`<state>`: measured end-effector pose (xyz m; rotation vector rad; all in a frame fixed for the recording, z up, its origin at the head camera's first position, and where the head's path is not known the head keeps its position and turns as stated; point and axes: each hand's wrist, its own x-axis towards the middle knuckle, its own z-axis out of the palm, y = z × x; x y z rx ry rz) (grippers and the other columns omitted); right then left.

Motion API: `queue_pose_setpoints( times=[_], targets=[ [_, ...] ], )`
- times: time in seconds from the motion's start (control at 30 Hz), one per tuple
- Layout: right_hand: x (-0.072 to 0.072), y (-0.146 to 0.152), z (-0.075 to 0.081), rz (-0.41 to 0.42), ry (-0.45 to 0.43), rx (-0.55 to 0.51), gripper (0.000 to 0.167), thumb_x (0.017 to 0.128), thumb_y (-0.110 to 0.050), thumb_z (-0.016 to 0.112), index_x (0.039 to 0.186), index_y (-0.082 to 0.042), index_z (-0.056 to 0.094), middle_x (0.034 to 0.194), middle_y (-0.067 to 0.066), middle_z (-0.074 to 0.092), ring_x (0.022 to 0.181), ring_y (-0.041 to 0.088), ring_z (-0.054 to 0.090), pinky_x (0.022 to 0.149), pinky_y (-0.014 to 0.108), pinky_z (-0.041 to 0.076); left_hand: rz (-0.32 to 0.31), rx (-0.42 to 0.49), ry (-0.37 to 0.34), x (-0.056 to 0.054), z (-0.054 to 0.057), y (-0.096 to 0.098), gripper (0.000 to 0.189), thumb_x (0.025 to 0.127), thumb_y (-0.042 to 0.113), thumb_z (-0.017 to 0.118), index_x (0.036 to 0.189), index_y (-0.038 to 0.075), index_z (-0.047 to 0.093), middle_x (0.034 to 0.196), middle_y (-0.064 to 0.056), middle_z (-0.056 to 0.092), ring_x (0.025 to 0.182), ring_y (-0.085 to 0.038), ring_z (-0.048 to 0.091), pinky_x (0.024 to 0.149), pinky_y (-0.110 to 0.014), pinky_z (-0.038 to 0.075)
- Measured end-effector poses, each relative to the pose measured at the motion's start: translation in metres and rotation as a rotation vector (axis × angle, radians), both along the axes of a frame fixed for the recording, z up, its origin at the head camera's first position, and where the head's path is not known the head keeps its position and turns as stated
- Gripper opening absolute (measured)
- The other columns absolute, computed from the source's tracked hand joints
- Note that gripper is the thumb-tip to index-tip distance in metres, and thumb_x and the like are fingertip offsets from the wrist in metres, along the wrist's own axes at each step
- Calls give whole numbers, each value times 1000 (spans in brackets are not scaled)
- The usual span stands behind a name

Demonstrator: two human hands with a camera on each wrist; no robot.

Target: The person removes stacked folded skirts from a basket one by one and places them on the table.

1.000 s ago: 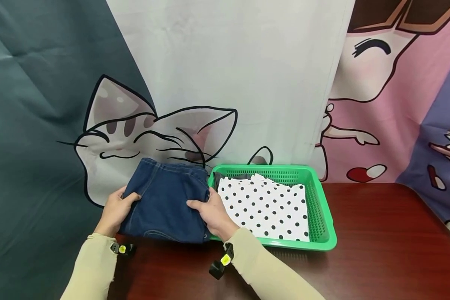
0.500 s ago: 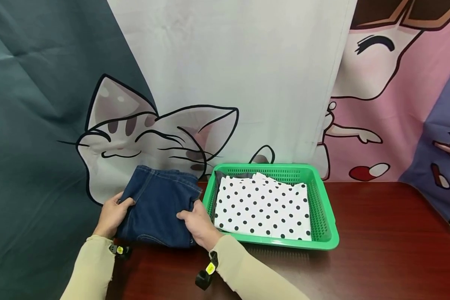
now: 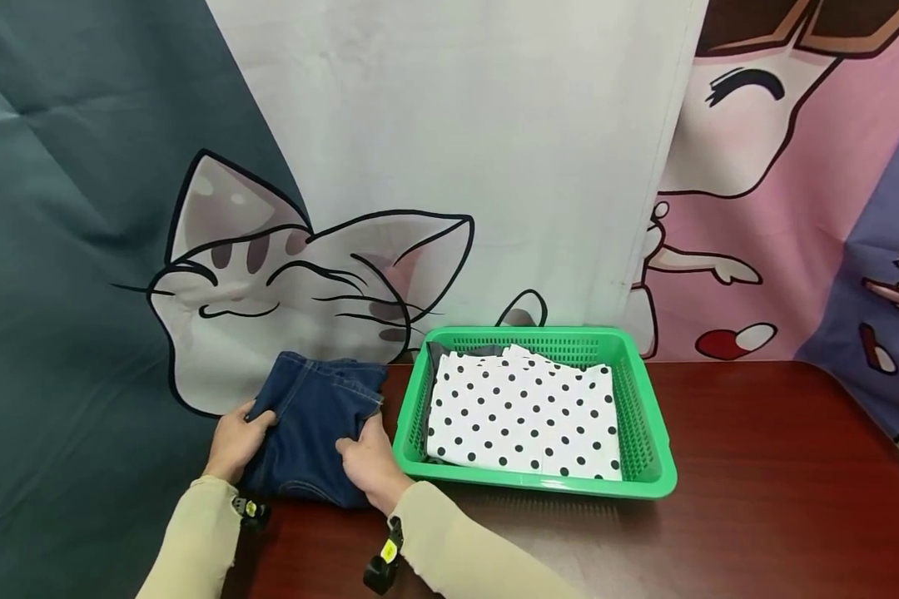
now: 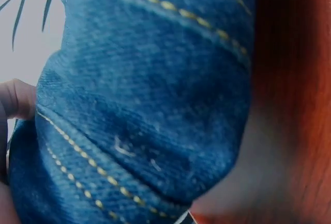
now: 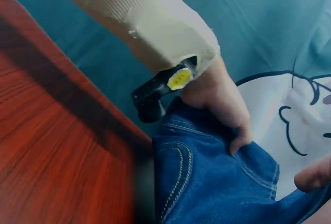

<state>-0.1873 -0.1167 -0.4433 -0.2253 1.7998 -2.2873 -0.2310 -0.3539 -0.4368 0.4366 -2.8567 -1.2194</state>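
Folded blue jeans [image 3: 309, 433] are held at the left end of the table, beside the basket. My left hand [image 3: 235, 443] grips their left side, thumb on top. On the right side, my right hand [image 3: 373, 467] pinches the cloth in the same way. Yellow-stitched seams on the jeans [image 4: 150, 69] fill much of the left wrist view, where the lower part hangs in a rounded fold. In the right wrist view the left hand [image 5: 222, 100] holds one edge of the jeans [image 5: 207, 177]. The fingers beneath the cloth are hidden.
A green plastic basket [image 3: 648, 416] stands right of the jeans. Inside lies a folded white cloth with black dots [image 3: 524, 416], over a dark grey cloth [image 3: 434, 366]. The reddish-brown table [image 3: 749, 482] meets a cartoon-printed curtain [image 3: 539, 166] at the back.
Both hands keep hold of the jeans. The jeans have come down and left, away from the basket's left rim. The right hand has moved left, nearer the left hand.
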Motion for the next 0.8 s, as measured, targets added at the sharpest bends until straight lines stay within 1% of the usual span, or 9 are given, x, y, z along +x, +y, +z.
queue_pose_setpoints(
  times=[0.13,0.2,0.33,0.43,0.5,0.6,0.73,0.8],
  targets=[
    [0,-5,-8,-16,-54,15,76,100,-1,49,160,-2,4,164,18,17,149,39,22,118,54,24,0,-24,-24,-1,-5,1,68,97,23,49,156,-3,28,151,-37,32,125,-48,43,104,-60,36],
    [-1,-6,-12,-30,-66,27,77,100,-1,49,160,1,1,164,20,14,149,40,19,118,55,23,0,-36,-20,0,-8,2,66,97,23,49,154,-5,31,149,-37,36,122,-47,46,102,-59,38],
    [-1,-9,-19,-55,-81,65,79,99,-1,48,157,6,-6,165,24,6,150,41,13,118,56,20,7,-65,1,0,-14,3,55,96,21,50,144,-6,46,137,-36,49,109,-43,53,92,-54,43],
    [-3,-12,-22,-95,-88,83,81,98,0,48,156,7,-8,164,27,4,150,42,10,119,56,18,5,-70,4,0,-16,4,51,96,21,50,140,-6,50,134,-35,51,106,-42,53,89,-53,44],
    [-6,-14,-24,-131,-90,92,84,96,0,49,156,7,-9,163,28,4,150,42,10,119,55,17,-1,-68,-3,0,-18,3,53,97,22,50,141,-6,48,136,-35,48,108,-43,52,91,-55,43],
    [-9,-17,-29,-198,-73,127,87,94,1,52,158,3,-8,164,28,4,151,41,8,119,56,16,-7,-68,-30,-1,-20,2,59,97,23,49,147,-8,41,142,-37,42,115,-46,49,97,-59,41],
    [-11,-14,-37,-287,-44,235,93,93,-3,58,158,1,-8,165,25,-3,152,41,0,120,57,10,-18,-55,-87,-2,-25,1,69,97,25,47,154,-9,27,150,-39,31,126,-52,42,105,-62,36],
    [-10,-9,-40,-318,-30,297,96,92,-5,62,158,3,-8,164,25,-6,151,41,-2,120,58,9,-27,-45,-104,-4,-29,2,71,97,25,48,154,-9,24,151,-39,29,128,-53,40,106,-63,35]
  ],
)
